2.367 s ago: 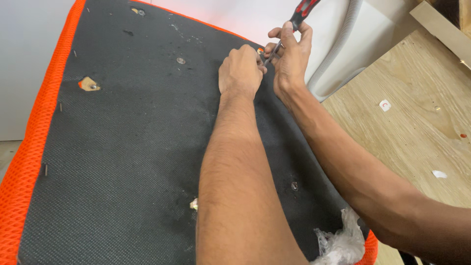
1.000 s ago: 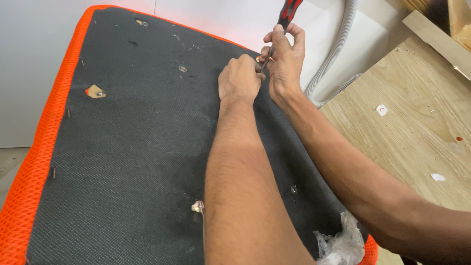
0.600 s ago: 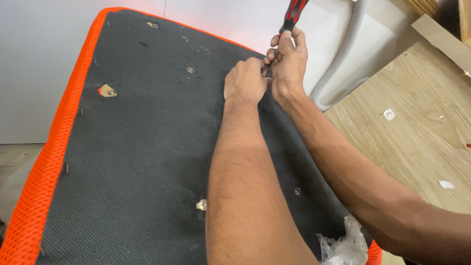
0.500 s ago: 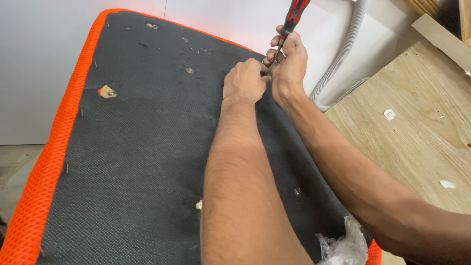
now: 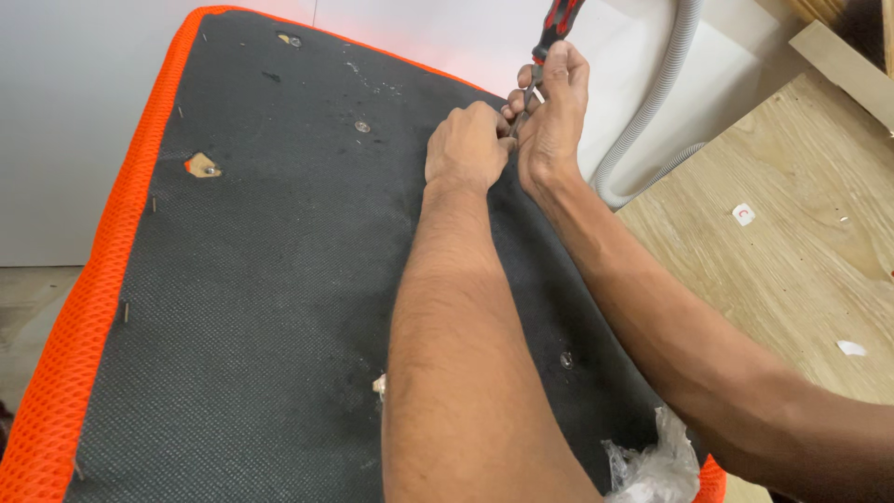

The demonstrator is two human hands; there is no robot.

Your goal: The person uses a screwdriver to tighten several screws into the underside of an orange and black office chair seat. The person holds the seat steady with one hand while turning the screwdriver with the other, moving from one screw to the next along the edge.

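Across most of the view lies a big upturned cushion (image 5: pixel 279 279), dark grey mesh on the underside with bright orange mesh wrapping the edges, a few staples and small tears dotted over it. Right of it is a plywood bench (image 5: pixel 792 251), and a grey ribbed hose (image 5: pixel 652 102) curls down the white wall behind. Some crumpled clear plastic (image 5: pixel 652 461) sits at the near corner.

Both hands meet at the cushion's far edge. The right hand (image 5: pixel 551 112) is curled tight around a red-and-black-handled tool (image 5: pixel 551 33), probably a screwdriver or puller, tip pointing down into the fabric. The left hand (image 5: pixel 466 147) is closed in a loose fist right beside it, pinching or pressing the cloth; can't tell exactly what's between the fingers.

My guess is the mesh is soft and stretchy over a stiff board, so it'll give unless pinned close to the tool tip. The tool itself is light and rigid, best held low on the handle.
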